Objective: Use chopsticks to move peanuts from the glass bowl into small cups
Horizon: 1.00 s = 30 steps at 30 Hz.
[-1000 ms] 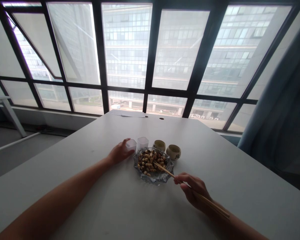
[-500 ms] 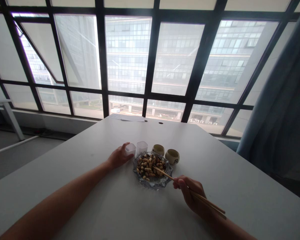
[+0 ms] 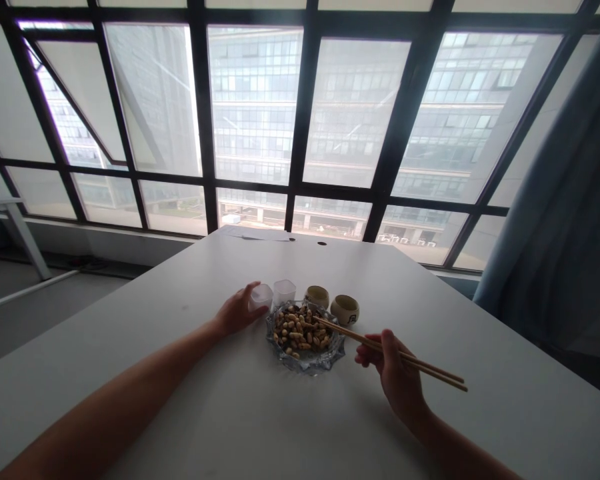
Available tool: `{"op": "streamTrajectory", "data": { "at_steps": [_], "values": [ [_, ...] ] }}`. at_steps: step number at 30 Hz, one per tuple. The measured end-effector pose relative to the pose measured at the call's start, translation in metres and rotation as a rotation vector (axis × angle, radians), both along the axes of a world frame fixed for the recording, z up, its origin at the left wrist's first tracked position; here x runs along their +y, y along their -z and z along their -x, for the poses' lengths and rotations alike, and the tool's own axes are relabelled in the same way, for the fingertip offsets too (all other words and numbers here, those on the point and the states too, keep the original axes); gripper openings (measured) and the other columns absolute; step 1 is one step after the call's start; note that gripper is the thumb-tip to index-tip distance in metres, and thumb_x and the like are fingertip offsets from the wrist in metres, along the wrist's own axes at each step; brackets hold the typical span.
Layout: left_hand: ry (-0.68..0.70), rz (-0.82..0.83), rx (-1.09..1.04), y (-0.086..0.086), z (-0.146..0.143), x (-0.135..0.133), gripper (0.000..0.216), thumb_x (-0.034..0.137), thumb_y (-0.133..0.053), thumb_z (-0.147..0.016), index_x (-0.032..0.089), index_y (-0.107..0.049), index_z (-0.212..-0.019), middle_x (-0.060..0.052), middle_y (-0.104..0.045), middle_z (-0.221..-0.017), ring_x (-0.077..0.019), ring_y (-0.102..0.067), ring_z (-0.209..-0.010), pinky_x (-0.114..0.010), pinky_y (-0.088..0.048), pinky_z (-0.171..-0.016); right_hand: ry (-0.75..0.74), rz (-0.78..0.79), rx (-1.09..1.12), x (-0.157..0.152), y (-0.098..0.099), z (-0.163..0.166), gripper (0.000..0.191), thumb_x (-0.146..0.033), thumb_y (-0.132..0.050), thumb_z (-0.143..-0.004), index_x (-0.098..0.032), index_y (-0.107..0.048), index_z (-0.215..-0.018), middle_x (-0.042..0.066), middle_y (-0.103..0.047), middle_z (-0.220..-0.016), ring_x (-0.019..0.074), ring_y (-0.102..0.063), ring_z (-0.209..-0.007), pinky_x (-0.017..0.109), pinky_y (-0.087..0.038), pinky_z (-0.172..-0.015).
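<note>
My left hand is wrapped round a small translucent plastic cup that stands on the table. A second translucent cup stands just to its right. In front of them sits a scalloped glass bowl holding a heap of peanuts, some in their shells, with darker bits among them. My right hand grips a pair of wooden chopsticks, their tips over the right side of the heap. Whether the tips pinch a nut is too small to tell.
Two round beige cups stand behind and right of the bowl, the nearer one marked with a dark character. Papers lie at the far end of the white table. A blue curtain hangs at the right, before large windows.
My right hand has shifted up and to the right, and the chopsticks lie flatter, their tips higher over the peanuts. My left hand keeps its place at the cup.
</note>
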<state>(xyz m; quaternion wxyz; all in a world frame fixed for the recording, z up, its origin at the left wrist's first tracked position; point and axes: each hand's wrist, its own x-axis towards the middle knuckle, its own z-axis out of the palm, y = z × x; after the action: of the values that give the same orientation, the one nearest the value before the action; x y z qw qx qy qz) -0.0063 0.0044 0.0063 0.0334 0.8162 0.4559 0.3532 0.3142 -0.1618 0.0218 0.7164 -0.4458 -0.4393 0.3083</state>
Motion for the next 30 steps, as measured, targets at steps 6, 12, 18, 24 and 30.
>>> {"op": "streamTrajectory", "data": {
  "at_steps": [6,12,18,24,30],
  "values": [
    [-0.02,-0.094,0.011,-0.002,0.0,-0.002,0.075,0.05,-0.069,-0.078,0.018,-0.042,-0.14,-0.017,-0.065,-0.124,-0.0333,-0.065,-0.112,-0.048,-0.053,-0.096,-0.029,-0.081,-0.15,-0.005,0.001,0.001,0.047,-0.061,-0.059,-0.089,-0.016,-0.067,-0.077,0.008,-0.069,-0.056,0.0195,-0.065,-0.046,0.03,-0.054,-0.045],
    [0.024,-0.193,-0.017,-0.005,0.0,-0.005,0.063,0.036,-0.073,-0.075,0.02,-0.048,-0.131,-0.014,-0.064,-0.122,-0.0305,-0.065,-0.112,-0.045,-0.054,-0.095,-0.237,-0.421,-0.702,-0.028,-0.001,0.006,0.026,-0.032,-0.047,-0.101,-0.02,-0.067,-0.09,0.005,-0.068,-0.068,0.0167,-0.066,-0.059,0.027,-0.054,-0.056],
    [0.099,-0.276,-0.121,-0.003,-0.002,-0.003,0.057,0.02,-0.071,-0.074,0.021,-0.047,-0.126,-0.012,-0.063,-0.127,-0.027,-0.062,-0.118,-0.043,-0.053,-0.099,-0.286,-0.506,-0.818,-0.03,-0.004,0.008,0.022,-0.028,-0.043,-0.103,-0.022,-0.064,-0.099,0.003,-0.066,-0.073,0.0149,-0.065,-0.062,0.024,-0.053,-0.059],
    [0.104,-0.24,-0.134,-0.001,-0.001,-0.001,0.058,0.02,-0.07,-0.074,0.022,-0.045,-0.127,-0.012,-0.063,-0.129,-0.0266,-0.063,-0.118,-0.043,-0.054,-0.099,-0.288,-0.496,-0.797,-0.028,-0.003,0.008,0.022,-0.029,-0.043,-0.103,-0.022,-0.063,-0.098,0.003,-0.065,-0.072,0.0148,-0.064,-0.062,0.024,-0.052,-0.058],
    [0.049,-0.225,-0.065,-0.003,0.0,-0.003,0.059,0.026,-0.069,-0.075,0.021,-0.045,-0.129,-0.013,-0.064,-0.128,-0.0289,-0.063,-0.118,-0.045,-0.051,-0.1,-0.3,-0.496,-0.79,-0.027,-0.004,0.009,0.023,-0.029,-0.044,-0.102,-0.022,-0.064,-0.097,0.004,-0.067,-0.072,0.0156,-0.066,-0.062,0.024,-0.053,-0.058]
  ]
}}
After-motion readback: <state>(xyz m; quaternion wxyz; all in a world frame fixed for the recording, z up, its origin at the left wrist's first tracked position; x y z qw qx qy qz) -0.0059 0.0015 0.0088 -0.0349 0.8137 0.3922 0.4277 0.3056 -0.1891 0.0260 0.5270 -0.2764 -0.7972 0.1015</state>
